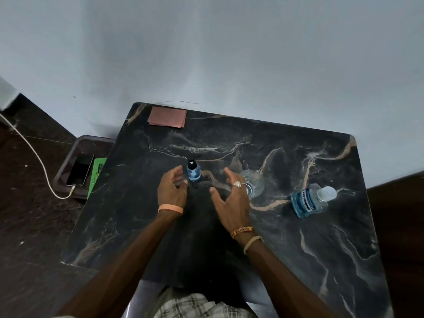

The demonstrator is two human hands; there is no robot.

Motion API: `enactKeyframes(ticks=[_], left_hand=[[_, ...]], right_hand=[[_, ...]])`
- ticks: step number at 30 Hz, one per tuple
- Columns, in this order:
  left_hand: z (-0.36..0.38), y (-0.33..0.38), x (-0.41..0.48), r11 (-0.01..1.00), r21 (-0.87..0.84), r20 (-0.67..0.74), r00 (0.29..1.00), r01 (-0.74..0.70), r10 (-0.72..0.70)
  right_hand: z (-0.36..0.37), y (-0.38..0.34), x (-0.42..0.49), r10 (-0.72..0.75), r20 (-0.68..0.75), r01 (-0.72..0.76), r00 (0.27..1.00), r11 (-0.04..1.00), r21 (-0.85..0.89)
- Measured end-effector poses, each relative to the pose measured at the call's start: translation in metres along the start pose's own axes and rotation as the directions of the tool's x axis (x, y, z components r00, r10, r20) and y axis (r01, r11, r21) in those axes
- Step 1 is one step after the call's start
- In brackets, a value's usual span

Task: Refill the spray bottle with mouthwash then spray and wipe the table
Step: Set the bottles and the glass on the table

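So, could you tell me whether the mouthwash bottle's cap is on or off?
On: the clear cap sits over the neck of the mouthwash bottle, with no opening showing.

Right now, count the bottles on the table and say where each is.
2. The spray bottle is near centre, beyond the left hand; the mouthwash bottle is to the right, past the glass. None seems hidden.

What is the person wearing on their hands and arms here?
Both forearms are bare, with no sleeves in view. The left hand has a plain peach band at the wrist. The right hand carries a silver ring with a flower-like top, and its wrist has an orange band with lettering too small to read, plus a plain tan band.
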State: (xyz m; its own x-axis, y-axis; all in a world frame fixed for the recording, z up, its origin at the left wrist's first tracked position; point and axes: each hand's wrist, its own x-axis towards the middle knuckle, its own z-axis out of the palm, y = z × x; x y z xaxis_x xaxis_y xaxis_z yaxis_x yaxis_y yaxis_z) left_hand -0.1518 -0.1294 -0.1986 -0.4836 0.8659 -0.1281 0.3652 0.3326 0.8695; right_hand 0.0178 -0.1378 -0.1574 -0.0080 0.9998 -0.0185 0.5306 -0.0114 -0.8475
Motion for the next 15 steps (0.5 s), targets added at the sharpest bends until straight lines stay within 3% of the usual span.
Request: enactKeyframes(ticks=[4, 8, 15], left_hand=[[-0.014, -0.004, 0.033, 0.991, 0.121, 0.184, 0.983, -0.052, 0.029], [-0.02, -0.006, 0.05, 0.995, 0.067, 0.381, 0.924, -0.069, 0.039], [-0.019, -0.017, 0.068, 1.0, -0.014, 0.44, 0.898, 0.002, 0.004]], right_hand=[[0.044, -0.018, 0.026, 0.054, 0.031, -0.052, 0.998, 0.998, -0.034], [0.079, -0.024, 0.046, 0.152, 0.078, -0.146, 0.985, 0.987, -0.072], [0.101, -0.014, 0.058, 0.157, 0.04, -0.148, 0.987, 0.973, -0.174]])
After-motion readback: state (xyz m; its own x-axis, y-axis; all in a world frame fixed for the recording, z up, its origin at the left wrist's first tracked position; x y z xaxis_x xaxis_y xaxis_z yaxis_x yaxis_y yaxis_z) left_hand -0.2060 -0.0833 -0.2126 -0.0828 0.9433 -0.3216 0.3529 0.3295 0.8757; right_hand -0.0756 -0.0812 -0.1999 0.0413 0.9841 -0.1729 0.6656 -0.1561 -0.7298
